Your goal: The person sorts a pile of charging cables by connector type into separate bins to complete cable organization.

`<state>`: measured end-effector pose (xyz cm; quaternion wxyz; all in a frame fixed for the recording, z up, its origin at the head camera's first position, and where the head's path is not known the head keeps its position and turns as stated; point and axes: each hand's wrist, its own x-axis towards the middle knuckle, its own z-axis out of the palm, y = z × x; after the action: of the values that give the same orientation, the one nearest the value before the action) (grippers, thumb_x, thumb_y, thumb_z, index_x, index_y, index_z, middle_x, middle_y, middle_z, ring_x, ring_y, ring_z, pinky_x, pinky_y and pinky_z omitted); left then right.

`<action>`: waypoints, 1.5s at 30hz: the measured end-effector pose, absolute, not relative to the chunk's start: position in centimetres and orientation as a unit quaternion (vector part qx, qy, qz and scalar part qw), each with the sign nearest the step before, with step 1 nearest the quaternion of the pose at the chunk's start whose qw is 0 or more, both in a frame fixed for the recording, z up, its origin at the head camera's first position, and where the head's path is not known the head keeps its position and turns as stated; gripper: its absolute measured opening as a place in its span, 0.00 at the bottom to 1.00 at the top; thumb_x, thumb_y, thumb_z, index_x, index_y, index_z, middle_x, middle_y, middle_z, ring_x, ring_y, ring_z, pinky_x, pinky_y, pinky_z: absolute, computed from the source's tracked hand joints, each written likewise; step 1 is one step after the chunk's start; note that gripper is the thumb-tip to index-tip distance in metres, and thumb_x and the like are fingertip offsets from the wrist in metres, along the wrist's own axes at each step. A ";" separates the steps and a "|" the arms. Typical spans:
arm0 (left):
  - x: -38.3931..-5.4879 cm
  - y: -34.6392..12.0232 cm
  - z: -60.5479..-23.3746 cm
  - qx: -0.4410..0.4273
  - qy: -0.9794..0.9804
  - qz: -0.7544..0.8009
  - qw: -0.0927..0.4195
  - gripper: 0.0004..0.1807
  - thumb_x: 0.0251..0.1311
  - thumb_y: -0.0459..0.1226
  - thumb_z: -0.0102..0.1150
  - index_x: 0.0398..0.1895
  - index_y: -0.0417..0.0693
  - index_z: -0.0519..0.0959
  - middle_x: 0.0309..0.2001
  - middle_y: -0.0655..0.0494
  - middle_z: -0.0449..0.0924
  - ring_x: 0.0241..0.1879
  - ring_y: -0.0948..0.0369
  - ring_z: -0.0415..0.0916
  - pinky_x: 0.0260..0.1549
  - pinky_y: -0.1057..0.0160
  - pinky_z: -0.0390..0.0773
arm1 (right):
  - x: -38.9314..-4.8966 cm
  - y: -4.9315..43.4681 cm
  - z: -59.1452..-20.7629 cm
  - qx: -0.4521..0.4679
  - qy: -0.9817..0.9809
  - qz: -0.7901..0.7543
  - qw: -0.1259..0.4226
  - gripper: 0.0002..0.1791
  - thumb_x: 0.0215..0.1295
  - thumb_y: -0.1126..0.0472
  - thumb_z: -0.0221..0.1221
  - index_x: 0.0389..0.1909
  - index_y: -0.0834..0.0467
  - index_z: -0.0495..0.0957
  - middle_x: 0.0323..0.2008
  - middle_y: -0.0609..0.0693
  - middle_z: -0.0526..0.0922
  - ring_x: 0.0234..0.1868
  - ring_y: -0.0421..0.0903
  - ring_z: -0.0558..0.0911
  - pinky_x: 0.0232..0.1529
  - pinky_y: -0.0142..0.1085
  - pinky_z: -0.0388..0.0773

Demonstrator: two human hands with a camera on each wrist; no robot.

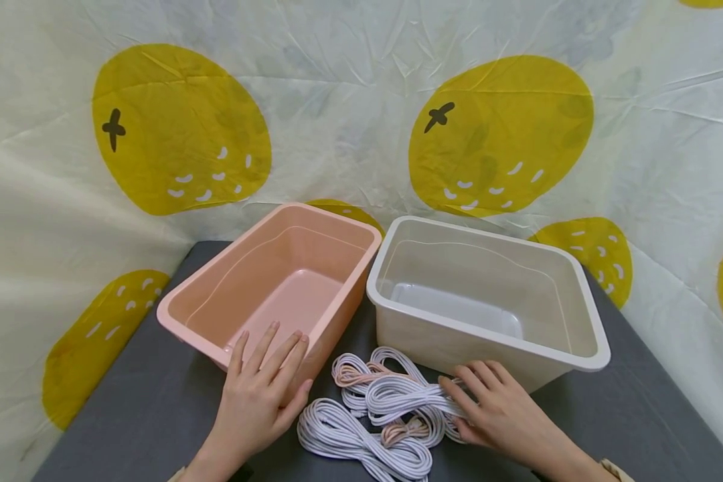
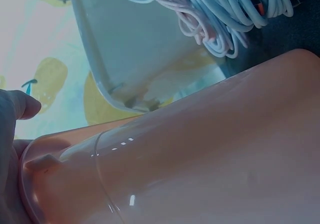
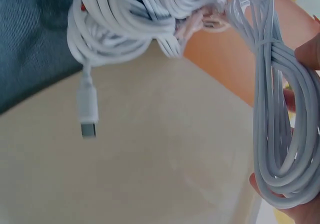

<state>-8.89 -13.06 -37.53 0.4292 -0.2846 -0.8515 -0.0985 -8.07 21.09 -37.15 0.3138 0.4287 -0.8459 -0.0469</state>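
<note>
My left hand (image 1: 256, 395) rests on the near rim of a pink plastic bin (image 1: 217, 288), its fingers extended over the edge into the bin. In the left wrist view its thumb (image 2: 26, 105) stands apart from the bin. My right hand (image 1: 503, 415) holds a tied coil of white cable (image 3: 280, 129), thumb and fingers around its side in the right wrist view. That coil lies over the pile in front of the bins. Another white cable bundle (image 1: 361, 438) and a small pink cable coil (image 1: 405, 430) lie close by.
A beige bin (image 1: 488, 345) stands right of the pink one, their rims close together. A white cable plug (image 3: 88, 106) hangs from the pile in the right wrist view. Behind the dark tabletop (image 1: 126, 408) hangs a pale cloth (image 1: 337, 134) with yellow fruit prints.
</note>
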 end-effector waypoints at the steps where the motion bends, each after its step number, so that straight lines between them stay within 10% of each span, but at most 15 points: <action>1: -8.9 -13.1 -37.5 -0.284 -0.852 -0.098 0.429 0.28 0.63 0.52 0.33 0.51 0.46 0.76 0.49 0.50 0.78 0.56 0.45 0.68 0.61 0.41 0.50 | -8.0 21.2 -37.0 0.427 -0.846 -0.049 0.316 0.27 0.66 0.49 0.28 0.40 0.55 0.76 0.34 0.51 0.75 0.36 0.50 0.72 0.39 0.44 0.67; 45: -8.9 -13.1 -37.6 -0.282 -0.856 -0.104 0.421 0.28 0.63 0.52 0.33 0.51 0.46 0.76 0.49 0.51 0.78 0.57 0.46 0.68 0.63 0.43 0.47 | -7.5 25.9 -27.5 0.356 -0.849 -0.034 0.390 0.30 0.65 0.41 0.34 0.43 0.59 0.77 0.33 0.59 0.75 0.33 0.56 0.71 0.32 0.48 0.64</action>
<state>-8.88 -13.14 -37.59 0.4207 -0.2822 -0.8559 -0.1039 -7.50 25.90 -27.51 0.3902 0.3557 -0.8486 -0.0341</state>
